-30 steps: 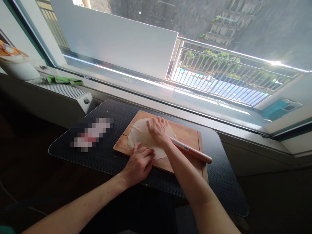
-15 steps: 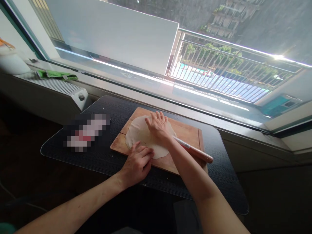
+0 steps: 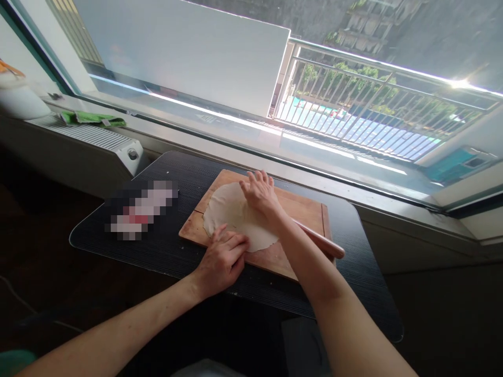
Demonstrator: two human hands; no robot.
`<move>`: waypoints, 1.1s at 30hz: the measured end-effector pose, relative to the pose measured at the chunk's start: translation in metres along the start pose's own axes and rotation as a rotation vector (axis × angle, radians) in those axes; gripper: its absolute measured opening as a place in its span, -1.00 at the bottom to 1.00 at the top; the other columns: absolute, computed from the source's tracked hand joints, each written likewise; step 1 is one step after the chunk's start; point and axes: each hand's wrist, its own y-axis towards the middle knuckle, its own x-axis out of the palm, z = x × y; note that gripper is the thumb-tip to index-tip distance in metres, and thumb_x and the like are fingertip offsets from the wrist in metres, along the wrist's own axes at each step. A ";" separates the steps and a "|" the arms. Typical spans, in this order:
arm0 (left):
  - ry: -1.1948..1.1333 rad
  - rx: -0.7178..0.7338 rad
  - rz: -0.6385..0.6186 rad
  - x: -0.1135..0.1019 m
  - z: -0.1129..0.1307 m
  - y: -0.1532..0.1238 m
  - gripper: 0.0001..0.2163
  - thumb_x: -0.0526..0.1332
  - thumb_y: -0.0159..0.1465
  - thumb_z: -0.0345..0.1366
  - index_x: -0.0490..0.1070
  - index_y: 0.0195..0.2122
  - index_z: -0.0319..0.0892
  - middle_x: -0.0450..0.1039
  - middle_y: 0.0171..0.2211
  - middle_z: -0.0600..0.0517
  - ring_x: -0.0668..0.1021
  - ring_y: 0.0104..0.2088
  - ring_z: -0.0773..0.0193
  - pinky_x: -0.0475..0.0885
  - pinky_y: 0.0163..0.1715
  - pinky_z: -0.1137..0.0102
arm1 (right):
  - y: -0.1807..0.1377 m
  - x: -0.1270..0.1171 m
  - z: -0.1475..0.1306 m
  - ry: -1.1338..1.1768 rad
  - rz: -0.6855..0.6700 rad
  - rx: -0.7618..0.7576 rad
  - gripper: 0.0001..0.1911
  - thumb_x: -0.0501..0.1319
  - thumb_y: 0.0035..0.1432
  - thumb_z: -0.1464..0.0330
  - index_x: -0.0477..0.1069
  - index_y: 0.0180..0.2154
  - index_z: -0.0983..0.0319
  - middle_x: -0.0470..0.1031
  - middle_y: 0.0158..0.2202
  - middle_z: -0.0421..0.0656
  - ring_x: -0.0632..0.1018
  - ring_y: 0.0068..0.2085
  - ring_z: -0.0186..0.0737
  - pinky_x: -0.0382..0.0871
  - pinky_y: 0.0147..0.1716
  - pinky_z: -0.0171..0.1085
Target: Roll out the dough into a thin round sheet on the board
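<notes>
A thin, rolled-out sheet of pale dough (image 3: 226,204) lies across the left and middle of a wooden cutting board (image 3: 306,207). My right hand (image 3: 260,192) rests on the far right part of the dough, palm down, with its fingers stretched out. My left hand (image 3: 226,256) is at the near edge, its slightly bent fingers lying on the dough's rim and its thumb low by the board's front side. A rolling pin (image 3: 324,243) lies at the board's right side; my right forearm hides part of it.
The board is on a dark table (image 3: 184,167) with rounded corners. A blurred-out item (image 3: 143,209) lies on its left. Behind are a window sill (image 3: 231,149) and a radiator (image 3: 106,141) with a green cloth (image 3: 94,119) and a white container (image 3: 21,97).
My right hand has shifted a little to the right and away from me over the dough. My left hand stays at the near edge. The view has tilted slightly.
</notes>
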 end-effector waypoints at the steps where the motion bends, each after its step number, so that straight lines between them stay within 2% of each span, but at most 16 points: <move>1: 0.001 0.000 0.003 0.000 0.000 0.000 -0.78 0.11 0.32 -0.48 0.50 -0.10 -0.17 0.58 -0.09 -0.04 0.54 -0.08 0.14 0.14 0.25 -0.03 | 0.009 -0.003 0.007 0.000 -0.014 0.034 -0.49 -0.05 0.41 0.17 0.20 0.29 0.16 0.20 0.33 0.07 0.07 0.40 0.12 -0.01 0.28 0.21; 3: -0.001 0.004 0.006 -0.001 0.001 0.000 -0.78 0.11 0.32 -0.48 0.50 -0.11 -0.18 0.58 -0.09 -0.04 0.54 -0.09 0.15 0.14 0.24 -0.03 | 0.015 -0.005 0.013 0.006 -0.044 0.031 -0.52 -0.01 0.39 0.21 0.24 0.27 0.11 0.21 0.33 0.07 0.11 0.38 0.15 0.04 0.25 0.24; 5: 0.000 0.008 0.004 0.000 0.000 0.000 -0.78 0.11 0.31 -0.48 0.50 -0.12 -0.19 0.58 -0.10 -0.05 0.54 -0.09 0.14 0.15 0.24 -0.03 | 0.004 -0.003 0.007 0.026 -0.061 -0.027 -0.54 -0.01 0.39 0.17 0.27 0.25 0.10 0.22 0.32 0.04 0.13 0.37 0.14 0.08 0.24 0.21; 7: 0.001 0.011 -0.002 0.000 0.000 0.000 -0.78 0.12 0.30 -0.48 0.50 -0.11 -0.20 0.58 -0.09 -0.06 0.54 -0.08 0.13 0.16 0.23 -0.02 | -0.014 0.004 -0.007 0.048 -0.034 -0.111 -0.49 -0.05 0.41 0.08 0.26 0.25 0.13 0.23 0.32 0.02 0.11 0.38 0.07 0.08 0.27 0.12; 10: 0.004 0.011 -0.014 0.000 0.000 -0.001 -0.78 0.13 0.29 -0.48 0.50 -0.11 -0.20 0.58 -0.09 -0.06 0.53 -0.06 0.12 0.16 0.23 -0.02 | -0.022 0.009 -0.014 0.056 0.051 -0.121 -0.43 -0.08 0.41 0.02 0.22 0.27 0.18 0.25 0.31 0.01 0.07 0.40 0.05 0.02 0.30 0.09; 12: 0.006 0.005 -0.016 0.000 0.000 0.000 -0.78 0.13 0.30 -0.48 0.50 -0.11 -0.19 0.58 -0.08 -0.05 0.53 -0.07 0.13 0.15 0.24 -0.03 | -0.007 0.005 -0.004 0.044 0.056 -0.074 -0.46 -0.05 0.41 0.07 0.22 0.27 0.17 0.23 0.32 0.03 0.07 0.40 0.09 -0.02 0.30 0.16; 15: -0.001 0.000 -0.010 -0.001 0.000 0.000 -0.77 0.12 0.31 -0.49 0.49 -0.09 -0.18 0.58 -0.08 -0.04 0.54 -0.08 0.15 0.13 0.25 -0.03 | 0.016 -0.003 0.013 0.070 -0.010 0.100 -0.52 -0.09 0.42 0.16 0.24 0.26 0.15 0.22 0.33 0.08 0.12 0.38 0.14 0.04 0.25 0.25; 17: -0.004 0.001 -0.008 -0.001 0.000 0.000 -0.78 0.11 0.31 -0.49 0.49 -0.10 -0.19 0.58 -0.09 -0.04 0.54 -0.08 0.16 0.14 0.24 -0.03 | 0.014 -0.005 0.010 0.088 -0.050 0.135 -0.52 -0.10 0.42 0.17 0.24 0.26 0.13 0.23 0.32 0.08 0.14 0.37 0.15 0.09 0.22 0.25; 20: -0.004 0.004 -0.011 0.000 0.000 -0.001 -0.78 0.11 0.30 -0.49 0.49 -0.11 -0.20 0.58 -0.09 -0.06 0.53 -0.08 0.14 0.17 0.22 -0.04 | -0.013 0.000 -0.011 0.086 -0.042 -0.049 -0.48 -0.07 0.41 0.09 0.22 0.28 0.13 0.22 0.32 0.02 0.12 0.38 0.06 0.07 0.27 0.13; 22: -0.003 0.005 -0.015 0.000 -0.001 -0.001 -0.78 0.12 0.30 -0.48 0.50 -0.10 -0.20 0.58 -0.09 -0.07 0.53 -0.07 0.13 0.19 0.22 -0.03 | -0.025 0.003 -0.021 0.071 0.004 -0.111 -0.42 -0.09 0.41 0.03 0.19 0.29 0.17 0.21 0.33 0.01 0.10 0.39 0.01 0.02 0.31 0.07; 25: 0.001 0.004 -0.012 -0.001 0.000 0.000 -0.78 0.12 0.30 -0.48 0.50 -0.11 -0.19 0.58 -0.09 -0.06 0.53 -0.07 0.13 0.17 0.23 -0.04 | -0.011 -0.001 -0.009 0.016 0.008 -0.050 -0.44 -0.05 0.40 0.08 0.16 0.31 0.16 0.14 0.37 0.04 0.05 0.40 0.06 -0.03 0.31 0.16; 28: 0.001 -0.006 -0.007 -0.002 0.002 0.001 -0.76 0.11 0.30 -0.49 0.50 -0.10 -0.18 0.59 -0.09 -0.04 0.54 -0.08 0.15 0.15 0.24 -0.03 | 0.013 -0.007 0.012 0.001 -0.074 0.091 -0.49 -0.03 0.39 0.19 0.16 0.31 0.13 0.11 0.38 0.08 0.07 0.40 0.13 0.05 0.24 0.26; 30: 0.006 -0.013 -0.007 -0.002 0.002 0.001 -0.76 0.11 0.30 -0.49 0.51 -0.09 -0.17 0.59 -0.09 -0.04 0.55 -0.08 0.15 0.16 0.25 -0.02 | 0.013 -0.007 0.012 0.029 -0.083 0.117 -0.51 -0.04 0.39 0.19 0.19 0.28 0.13 0.15 0.35 0.09 0.10 0.38 0.15 0.09 0.22 0.27; 33: -0.001 -0.010 -0.011 -0.001 0.001 0.000 -0.77 0.12 0.29 -0.49 0.51 -0.12 -0.18 0.59 -0.10 -0.05 0.55 -0.08 0.14 0.17 0.23 -0.02 | -0.012 0.002 -0.010 0.070 -0.026 -0.067 -0.48 -0.06 0.40 0.07 0.20 0.28 0.11 0.20 0.34 0.03 0.09 0.39 0.07 0.05 0.28 0.17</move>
